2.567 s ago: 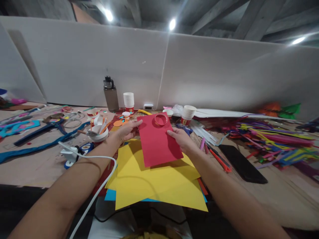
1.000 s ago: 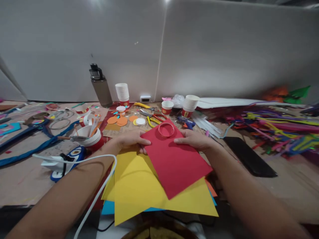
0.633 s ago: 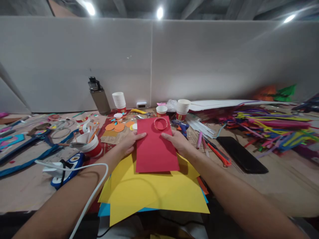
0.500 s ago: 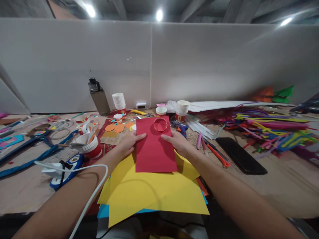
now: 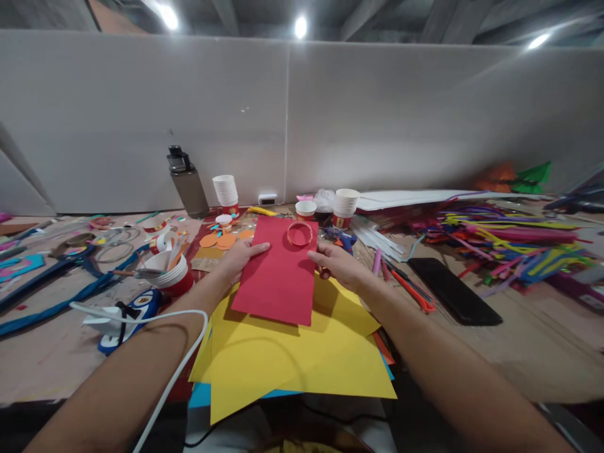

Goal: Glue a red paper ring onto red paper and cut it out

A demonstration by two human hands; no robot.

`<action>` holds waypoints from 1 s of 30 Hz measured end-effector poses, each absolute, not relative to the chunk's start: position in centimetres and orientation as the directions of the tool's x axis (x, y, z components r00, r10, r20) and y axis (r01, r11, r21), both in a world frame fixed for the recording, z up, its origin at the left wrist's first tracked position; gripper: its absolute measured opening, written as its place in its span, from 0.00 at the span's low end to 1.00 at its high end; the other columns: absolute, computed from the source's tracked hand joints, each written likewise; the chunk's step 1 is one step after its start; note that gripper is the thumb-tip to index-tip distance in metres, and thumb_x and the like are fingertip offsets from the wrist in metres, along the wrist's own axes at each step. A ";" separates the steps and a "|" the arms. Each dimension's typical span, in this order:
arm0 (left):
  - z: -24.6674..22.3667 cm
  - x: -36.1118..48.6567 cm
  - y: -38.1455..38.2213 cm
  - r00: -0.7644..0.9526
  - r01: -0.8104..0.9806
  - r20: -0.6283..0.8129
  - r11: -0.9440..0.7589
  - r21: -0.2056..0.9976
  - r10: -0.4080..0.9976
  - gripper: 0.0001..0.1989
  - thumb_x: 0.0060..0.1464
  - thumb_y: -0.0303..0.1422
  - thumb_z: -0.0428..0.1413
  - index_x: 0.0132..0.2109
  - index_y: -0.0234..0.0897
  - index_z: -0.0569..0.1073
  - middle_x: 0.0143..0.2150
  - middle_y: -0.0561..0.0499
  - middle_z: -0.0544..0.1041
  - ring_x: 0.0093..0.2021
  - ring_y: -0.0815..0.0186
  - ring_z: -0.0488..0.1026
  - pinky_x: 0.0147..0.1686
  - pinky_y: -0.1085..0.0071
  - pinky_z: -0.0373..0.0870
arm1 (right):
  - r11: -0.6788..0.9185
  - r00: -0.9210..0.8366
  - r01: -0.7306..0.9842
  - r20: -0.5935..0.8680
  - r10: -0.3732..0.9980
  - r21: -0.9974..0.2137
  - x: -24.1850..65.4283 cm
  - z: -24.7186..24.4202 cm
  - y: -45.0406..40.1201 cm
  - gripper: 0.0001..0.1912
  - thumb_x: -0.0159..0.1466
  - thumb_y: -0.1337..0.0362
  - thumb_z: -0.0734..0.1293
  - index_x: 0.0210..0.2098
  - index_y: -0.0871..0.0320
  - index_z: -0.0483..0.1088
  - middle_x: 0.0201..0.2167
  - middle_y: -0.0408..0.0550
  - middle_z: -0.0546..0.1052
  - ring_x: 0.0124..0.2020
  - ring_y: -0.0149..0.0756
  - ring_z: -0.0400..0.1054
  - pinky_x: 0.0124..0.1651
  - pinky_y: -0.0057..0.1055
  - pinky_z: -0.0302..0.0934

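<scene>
A sheet of red paper (image 5: 278, 277) is held up, tilted, between my two hands. My left hand (image 5: 240, 257) pinches its left edge, thumb on top and fingers hidden beneath. At the right edge, my right hand (image 5: 333, 259) has its thumb on the sheet and its fingers curled below. A thin red ring (image 5: 299, 233) rests on the upper part of the red sheet. Under it lie large sheets of yellow paper (image 5: 283, 365), overlapping at angles. Corners of blue paper (image 5: 201, 395) stick out below the yellow.
Left of my arm are a stack of paper cups (image 5: 177, 280) holding tools and a blue power strip (image 5: 136, 318). Orange discs (image 5: 226, 241), a bottle (image 5: 189, 189) and a glue gun (image 5: 346, 241) lie farther back. A black phone (image 5: 453, 292) and pipe cleaners (image 5: 514, 242) are at right.
The red sheet has turned, its lower end swinging left. Both hands have shifted slightly left with it, and my right hand's fingers now show at the edge. The ring remains on the sheet.
</scene>
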State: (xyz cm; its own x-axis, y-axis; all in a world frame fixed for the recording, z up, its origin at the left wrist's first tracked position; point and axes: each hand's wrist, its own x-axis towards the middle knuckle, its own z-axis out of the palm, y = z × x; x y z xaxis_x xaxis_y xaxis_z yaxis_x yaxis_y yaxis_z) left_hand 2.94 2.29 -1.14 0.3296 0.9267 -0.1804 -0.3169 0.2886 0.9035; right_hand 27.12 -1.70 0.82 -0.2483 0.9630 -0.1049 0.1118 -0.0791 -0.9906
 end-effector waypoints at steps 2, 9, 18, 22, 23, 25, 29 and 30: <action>-1.2 2.7 2.4 0.324 -0.282 -0.201 0.297 0.912 0.924 0.16 0.43 0.31 0.67 0.41 0.30 0.79 0.33 0.41 0.82 0.27 0.58 0.80 0.29 0.64 0.79 | -0.047 -0.214 0.065 -0.060 0.975 -0.997 27.2 0.7 -1.5 0.21 0.56 0.47 0.70 0.38 0.56 0.68 0.28 0.41 0.68 0.25 0.27 0.61 0.24 0.25 0.54; -1.3 2.4 2.1 0.363 -0.124 -0.273 0.336 0.934 0.891 0.19 0.43 0.36 0.68 0.43 0.31 0.79 0.33 0.40 0.82 0.29 0.56 0.80 0.30 0.64 0.78 | 0.358 -0.064 0.424 0.367 0.928 -0.832 27.2 -0.3 -1.3 0.50 0.49 0.57 0.77 0.65 0.51 0.52 0.60 0.58 0.62 0.54 0.46 0.64 0.50 0.43 0.65; -0.7 2.5 1.7 0.395 -0.114 -0.278 0.347 0.931 0.875 0.20 0.42 0.36 0.68 0.42 0.30 0.79 0.35 0.39 0.83 0.29 0.57 0.80 0.29 0.67 0.77 | 0.487 -0.174 0.563 0.479 0.860 -0.668 27.4 -0.6 -1.5 0.31 0.54 0.59 0.76 0.56 0.48 0.68 0.54 0.52 0.69 0.58 0.46 0.63 0.57 0.47 0.62; -0.3 2.7 1.4 0.381 -0.145 -0.276 0.352 0.925 0.882 0.18 0.42 0.34 0.68 0.42 0.31 0.79 0.33 0.41 0.82 0.27 0.59 0.80 0.29 0.68 0.77 | 0.464 -0.163 0.580 0.463 0.871 -0.669 27.3 -0.6 -1.6 0.31 0.53 0.59 0.76 0.55 0.50 0.68 0.55 0.53 0.68 0.59 0.47 0.62 0.56 0.47 0.63; -0.2 2.6 1.3 0.383 -0.156 -0.272 0.352 0.923 0.883 0.18 0.42 0.34 0.68 0.41 0.31 0.79 0.33 0.42 0.82 0.27 0.60 0.79 0.29 0.68 0.77 | 0.459 -0.160 0.582 0.459 0.874 -0.671 27.3 -0.6 -1.6 0.31 0.54 0.58 0.76 0.55 0.51 0.68 0.56 0.54 0.68 0.59 0.47 0.62 0.56 0.46 0.63; 0.0 2.4 1.2 0.352 -0.168 -0.267 0.342 0.925 0.897 0.17 0.42 0.35 0.67 0.40 0.32 0.79 0.32 0.43 0.82 0.29 0.59 0.79 0.30 0.66 0.77 | 0.459 -0.150 0.579 0.465 0.872 -0.674 27.2 -0.6 -1.7 0.31 0.54 0.58 0.75 0.55 0.51 0.67 0.56 0.53 0.68 0.59 0.46 0.62 0.55 0.46 0.63; 0.6 1.5 1.0 0.151 -0.128 -0.179 0.199 0.972 0.972 0.16 0.38 0.37 0.68 0.37 0.35 0.80 0.36 0.47 0.82 0.40 0.55 0.80 0.40 0.65 0.77 | 0.449 -0.096 0.573 0.487 0.868 -0.686 27.1 -0.1 -1.9 0.30 0.55 0.58 0.74 0.55 0.52 0.66 0.56 0.52 0.69 0.57 0.45 0.63 0.55 0.45 0.63; 0.7 1.4 0.8 0.137 -0.113 -0.152 0.168 0.979 0.979 0.16 0.37 0.37 0.68 0.36 0.35 0.80 0.36 0.47 0.83 0.41 0.54 0.79 0.41 0.64 0.76 | 0.437 -0.079 0.577 0.486 0.871 -0.690 27.0 0.0 -2.0 0.29 0.55 0.59 0.74 0.55 0.52 0.66 0.56 0.52 0.70 0.57 0.45 0.64 0.55 0.45 0.63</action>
